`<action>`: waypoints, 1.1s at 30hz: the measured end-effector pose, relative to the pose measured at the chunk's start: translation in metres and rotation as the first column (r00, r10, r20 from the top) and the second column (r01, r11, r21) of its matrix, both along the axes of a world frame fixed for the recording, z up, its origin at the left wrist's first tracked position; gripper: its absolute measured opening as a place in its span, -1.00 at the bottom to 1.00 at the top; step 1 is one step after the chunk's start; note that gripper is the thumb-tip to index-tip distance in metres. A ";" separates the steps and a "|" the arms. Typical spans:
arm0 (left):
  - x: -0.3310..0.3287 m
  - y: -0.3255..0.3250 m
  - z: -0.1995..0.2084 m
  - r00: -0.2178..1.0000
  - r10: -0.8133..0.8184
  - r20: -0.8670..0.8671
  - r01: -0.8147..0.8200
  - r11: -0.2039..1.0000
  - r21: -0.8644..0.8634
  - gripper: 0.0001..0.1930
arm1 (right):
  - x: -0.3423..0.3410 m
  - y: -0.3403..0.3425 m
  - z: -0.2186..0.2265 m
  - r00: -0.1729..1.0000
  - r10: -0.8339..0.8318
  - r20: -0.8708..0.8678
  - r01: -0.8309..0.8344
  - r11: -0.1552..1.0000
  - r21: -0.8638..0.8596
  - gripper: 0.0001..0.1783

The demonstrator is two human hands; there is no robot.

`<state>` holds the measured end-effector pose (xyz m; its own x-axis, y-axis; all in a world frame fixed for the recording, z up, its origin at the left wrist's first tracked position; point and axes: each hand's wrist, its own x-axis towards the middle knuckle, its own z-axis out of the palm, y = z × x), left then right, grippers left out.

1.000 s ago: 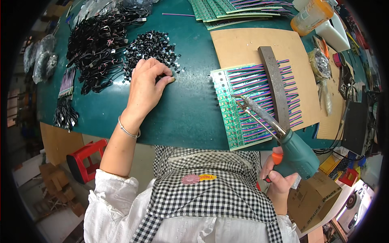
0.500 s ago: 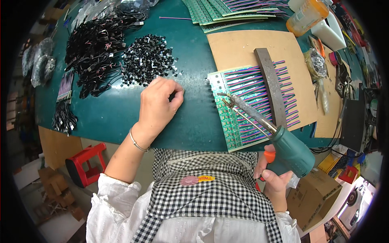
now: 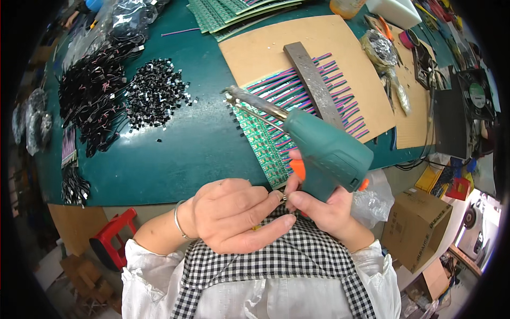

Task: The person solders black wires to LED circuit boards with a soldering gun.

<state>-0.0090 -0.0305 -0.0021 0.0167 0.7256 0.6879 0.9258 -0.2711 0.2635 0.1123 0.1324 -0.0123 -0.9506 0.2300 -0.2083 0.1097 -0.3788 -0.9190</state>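
Just in front of the table edge, my left hand (image 3: 228,215) meets my right hand (image 3: 329,212), their fingertips almost together. A tiny dark component with metal parts (image 3: 284,198) is pinched at the left fingertips, touching or very near the right thumb and finger. Its exact kind is too small to tell. My right hand also grips a green soldering gun (image 3: 332,151) with an orange trigger, its tip pointing up and left over a green circuit board panel (image 3: 260,143). Rows of coloured wires lie on that panel under a dark metal bar (image 3: 313,85).
A heap of small black connectors (image 3: 156,95) lies at left, beside a bundle of black cables (image 3: 90,101). Stacked circuit boards (image 3: 223,16) sit at the back. Cardboard (image 3: 350,58) lies beneath the panel. A red stool (image 3: 114,239) stands below the table at left.
My left hand has moved from beside the connector heap back to my right hand, a small part at its fingertips. The soldering gun has shifted left and up in view; the view itself has moved.
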 end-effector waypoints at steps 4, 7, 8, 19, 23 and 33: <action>0.000 0.001 -0.001 1.000 -0.005 -0.018 0.004 1.000 -0.021 -0.75 | -0.001 0.003 -0.001 0.998 0.048 -0.045 -0.046 0.998 0.042 -0.38; 0.006 0.000 -0.004 0.998 0.017 -0.054 -0.018 1.000 -0.023 -0.75 | 0.000 0.002 0.000 1.000 0.024 -0.010 -0.024 1.000 -0.020 -0.39; 0.006 0.001 -0.005 0.998 0.019 -0.053 -0.020 0.999 -0.024 -0.75 | 0.000 0.003 -0.001 0.999 0.030 -0.017 -0.030 1.000 0.002 -0.39; 0.009 0.006 -0.009 0.882 0.199 0.428 -0.121 0.972 -0.202 -0.80 | -0.002 -0.001 -0.003 0.999 -0.049 0.008 0.049 0.999 -0.015 -0.38; 0.017 0.009 -0.017 0.670 0.224 0.708 -0.061 0.967 -0.248 -0.85 | -0.004 -0.005 -0.006 0.995 -0.101 -0.013 0.101 0.993 0.068 -0.37; 0.014 -0.001 -0.016 0.467 0.403 0.787 0.063 0.873 -0.484 -0.92 | 0.001 -0.014 -0.013 0.983 -0.166 -0.081 0.183 0.933 0.310 -0.81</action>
<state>0.0052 -0.0311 -0.0185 -0.5528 0.8299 -0.0752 0.1830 0.2090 0.9606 0.1132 0.1187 -0.0258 -0.8973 0.4386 -0.0488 0.0162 -0.0777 -0.9968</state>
